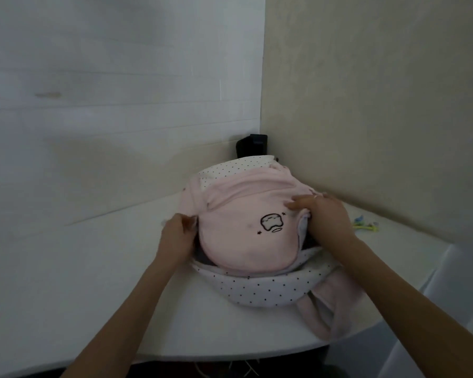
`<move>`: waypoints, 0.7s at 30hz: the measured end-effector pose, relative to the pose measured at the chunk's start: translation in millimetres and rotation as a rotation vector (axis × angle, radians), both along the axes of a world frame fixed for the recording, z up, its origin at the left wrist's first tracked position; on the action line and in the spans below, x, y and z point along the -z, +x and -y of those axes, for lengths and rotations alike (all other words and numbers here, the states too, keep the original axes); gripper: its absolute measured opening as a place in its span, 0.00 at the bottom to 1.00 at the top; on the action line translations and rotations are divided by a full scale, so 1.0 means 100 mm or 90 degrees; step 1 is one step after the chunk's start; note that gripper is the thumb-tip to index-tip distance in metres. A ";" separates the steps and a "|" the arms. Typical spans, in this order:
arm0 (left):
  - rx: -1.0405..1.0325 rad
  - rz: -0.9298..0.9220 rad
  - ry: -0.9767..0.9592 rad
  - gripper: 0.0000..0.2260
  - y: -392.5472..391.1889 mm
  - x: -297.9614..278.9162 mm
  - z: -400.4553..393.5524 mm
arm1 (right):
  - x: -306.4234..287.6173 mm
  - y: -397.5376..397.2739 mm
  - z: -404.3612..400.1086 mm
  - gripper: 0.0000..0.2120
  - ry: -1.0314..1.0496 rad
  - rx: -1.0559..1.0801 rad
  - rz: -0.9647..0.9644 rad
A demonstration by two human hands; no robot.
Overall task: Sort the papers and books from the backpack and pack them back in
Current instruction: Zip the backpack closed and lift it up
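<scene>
A pink backpack (238,236) with a white polka-dot lining lies on the white table (79,282), its front pocket with a small black drawing facing up. My left hand (176,236) pinches the backpack's left edge near the zipper. My right hand (322,216) rests on the right upper side of the pack, fingers stretched over the fabric. The main opening gapes toward me, showing something dark inside. No papers or books are visible.
A black object (253,145) stands in the corner behind the backpack. Small yellow and blue items (365,225) lie on the table at the right. Walls close in behind and to the right. The table's front edge curves near me.
</scene>
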State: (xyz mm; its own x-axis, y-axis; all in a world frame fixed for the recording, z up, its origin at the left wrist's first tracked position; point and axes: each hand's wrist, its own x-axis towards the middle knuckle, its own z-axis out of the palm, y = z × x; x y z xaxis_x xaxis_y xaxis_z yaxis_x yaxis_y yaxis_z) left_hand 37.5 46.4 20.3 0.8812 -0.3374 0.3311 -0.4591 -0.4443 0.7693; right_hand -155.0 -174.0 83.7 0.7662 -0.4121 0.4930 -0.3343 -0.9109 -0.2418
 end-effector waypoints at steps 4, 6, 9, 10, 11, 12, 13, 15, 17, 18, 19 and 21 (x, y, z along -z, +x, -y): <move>0.131 0.004 0.017 0.12 -0.08 0.15 0.01 | -0.26 0.00 -0.19 0.26 -0.044 0.083 -0.327; 0.090 -0.063 -0.016 0.12 -0.05 0.13 0.03 | -0.38 -0.01 -0.45 0.32 -0.090 0.021 -0.267; 0.096 -0.069 0.015 0.13 -0.03 0.08 0.00 | -0.31 0.09 -1.01 0.33 -0.085 -0.209 -0.089; 0.127 -0.046 0.015 0.14 -0.06 0.07 -0.04 | -0.21 0.19 -1.17 0.31 -0.069 -0.268 -0.102; 0.153 -0.028 0.003 0.14 -0.11 0.05 -0.10 | -0.09 0.32 -1.29 0.29 -0.054 -0.292 -0.142; 0.161 -0.013 -0.016 0.13 -0.17 0.03 -0.18 | 0.05 0.45 -1.36 0.29 -0.034 -0.289 -0.190; 0.151 0.009 -0.022 0.13 -0.21 0.03 -0.27 | 0.19 0.58 -1.38 0.29 -0.018 -0.275 -0.228; 0.124 0.084 0.015 0.16 -0.31 0.07 -0.47 | 0.43 0.79 -1.38 0.31 -0.017 -0.253 -0.245; 0.138 0.150 0.086 0.16 -0.44 0.12 -0.65 | 0.59 0.93 -1.40 0.30 -0.006 -0.265 -0.178; 0.154 0.159 0.105 0.15 -0.48 0.14 -0.70 | 0.63 0.97 -1.44 0.27 0.011 -0.276 -0.122; 0.175 0.160 0.116 0.13 -0.50 0.16 -0.72 | 0.66 1.00 -1.47 0.23 0.014 -0.277 -0.066; 0.209 0.126 0.103 0.11 -0.48 0.10 -0.75 | 0.67 1.05 -1.53 0.16 -0.023 -0.257 0.009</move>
